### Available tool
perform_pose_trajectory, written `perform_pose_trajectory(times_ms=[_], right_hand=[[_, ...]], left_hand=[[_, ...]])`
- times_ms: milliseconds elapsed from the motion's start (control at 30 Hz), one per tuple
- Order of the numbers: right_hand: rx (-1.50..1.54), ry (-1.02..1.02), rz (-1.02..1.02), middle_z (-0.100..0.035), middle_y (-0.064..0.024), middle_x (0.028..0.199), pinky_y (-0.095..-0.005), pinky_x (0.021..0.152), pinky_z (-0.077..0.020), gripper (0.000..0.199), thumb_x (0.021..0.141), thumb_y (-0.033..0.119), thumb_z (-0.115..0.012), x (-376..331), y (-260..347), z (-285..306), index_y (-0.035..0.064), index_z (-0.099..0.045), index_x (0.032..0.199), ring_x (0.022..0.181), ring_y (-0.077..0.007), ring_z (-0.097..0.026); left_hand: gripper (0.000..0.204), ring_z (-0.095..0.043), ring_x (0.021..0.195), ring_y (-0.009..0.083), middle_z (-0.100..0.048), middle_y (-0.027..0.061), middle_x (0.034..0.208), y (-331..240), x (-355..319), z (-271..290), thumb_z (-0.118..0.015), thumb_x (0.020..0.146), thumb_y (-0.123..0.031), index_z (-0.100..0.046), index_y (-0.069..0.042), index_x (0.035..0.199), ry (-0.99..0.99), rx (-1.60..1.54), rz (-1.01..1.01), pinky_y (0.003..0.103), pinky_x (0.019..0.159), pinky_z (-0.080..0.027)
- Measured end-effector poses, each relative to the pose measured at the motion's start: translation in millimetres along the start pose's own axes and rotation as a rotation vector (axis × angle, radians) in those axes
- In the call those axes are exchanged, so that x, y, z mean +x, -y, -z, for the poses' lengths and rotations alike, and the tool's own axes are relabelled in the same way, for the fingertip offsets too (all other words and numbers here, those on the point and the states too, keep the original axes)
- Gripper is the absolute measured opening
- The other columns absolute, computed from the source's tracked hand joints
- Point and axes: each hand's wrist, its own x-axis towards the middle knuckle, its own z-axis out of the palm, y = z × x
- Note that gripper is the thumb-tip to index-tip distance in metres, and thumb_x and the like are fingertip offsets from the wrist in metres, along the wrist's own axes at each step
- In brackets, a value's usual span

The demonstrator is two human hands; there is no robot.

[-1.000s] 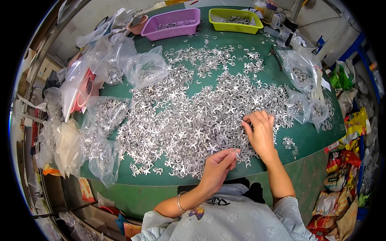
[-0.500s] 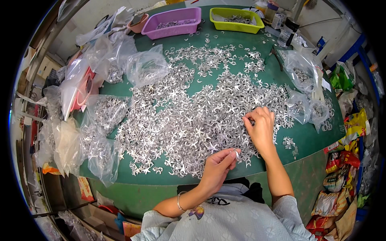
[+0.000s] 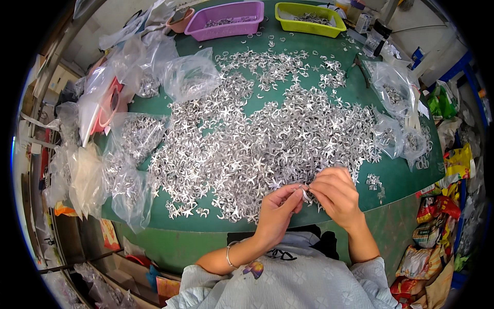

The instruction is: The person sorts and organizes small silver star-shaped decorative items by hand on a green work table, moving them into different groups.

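Note:
Near the table's front edge, my left hand [image 3: 275,212] pinches a small silvery curved metal piece [image 3: 305,196] between thumb and fingertips. My right hand [image 3: 337,196] meets it from the right, its thumb and fingers pressed together right at the piece. Whether a second small part sits in the right fingertips is too small to tell. Just beyond both hands spreads a wide heap of silvery metal pieces [image 3: 242,149], many star-shaped, others curved like crescents or open rings. The heap lies loose on a green table [image 3: 406,180].
A purple basin [image 3: 226,31] and a yellow-green basin [image 3: 309,27], both holding metal pieces, stand at the far edge. Clear plastic bags of pieces [image 3: 135,139] line the left side; more bags [image 3: 392,92] lie right, near a dark-lidded jar [image 3: 377,38]. A small cluster [image 3: 374,181] sits apart, right.
My right hand has come back from over the heap, toward me, and now meets my left fingertips. The left hand keeps its pinch on the metal piece. The view has shifted slightly.

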Motion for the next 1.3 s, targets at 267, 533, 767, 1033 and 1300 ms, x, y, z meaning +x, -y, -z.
perform_pose_trajectory(times_ms=[267, 533, 767, 1033, 1300], right_hand=[[-0.016, -0.077, 0.006, -0.056, -0.0060, 0.074, -0.0327, 0.063, -0.0390, 0.021, 0.057, 0.001, -0.070, 3, 11, 2, -0.0007, -0.062, 0.076, 0.071, -0.0227, -0.053], [-0.020, -0.117, -0.036, -0.056, -0.0049, 0.072, -0.0325, 0.062, -0.0385, 0.020, 0.056, 0.000, -0.071, 2, 21, 2, 0.0005, -0.063, 0.074, 0.068, -0.0219, -0.052], [0.049, -0.111, -0.091, -0.057, -0.0054, 0.074, -0.0323, 0.062, -0.0401, 0.021, 0.057, -0.002, -0.070, 0, 22, 8, 0.0004, -0.063, 0.076, 0.071, -0.0225, -0.053], [0.215, -0.057, -0.217, -0.059, -0.0082, 0.076, -0.0312, 0.064, -0.0440, 0.017, 0.062, -0.006, -0.068, 1, 24, 6, -0.0009, -0.064, 0.078, 0.072, -0.0236, -0.054], [0.268, 0.109, -0.417, -0.061, -0.0100, 0.073, -0.0257, 0.063, -0.0427, 0.011, 0.068, -0.003, -0.065, 18, 11, 12, -0.0014, -0.065, 0.079, 0.069, -0.0204, -0.055]], left_hand=[[0.018, -0.043, 0.064, 0.0051, -0.055, -0.0003, 0.075, -4, -4, -2, -0.055, 0.086, -0.008, -0.060, 0.001, 0.101, 0.025, 0.037, -0.083, 0.018, 0.058, -0.034], [0.019, -0.042, 0.064, 0.0044, -0.055, -0.0013, 0.075, -5, -9, -2, -0.056, 0.085, -0.008, -0.060, 0.000, 0.102, 0.044, 0.056, -0.094, 0.017, 0.058, -0.034], [0.017, -0.050, 0.070, 0.0070, -0.059, 0.0039, 0.083, -2, -6, -2, -0.053, 0.086, -0.006, -0.058, 0.001, 0.101, 0.058, 0.054, -0.071, 0.021, 0.064, -0.041], [0.016, -0.049, 0.068, 0.0071, -0.059, 0.0036, 0.083, 0, -5, 4, -0.053, 0.086, -0.006, -0.058, 0.002, 0.099, 0.052, 0.014, -0.015, 0.020, 0.062, -0.040], [0.021, -0.041, 0.064, 0.0053, -0.048, -0.0027, 0.069, -2, 0, 14, -0.053, 0.087, -0.013, -0.059, 0.002, 0.101, 0.055, 0.138, 0.022, 0.018, 0.057, -0.033]])
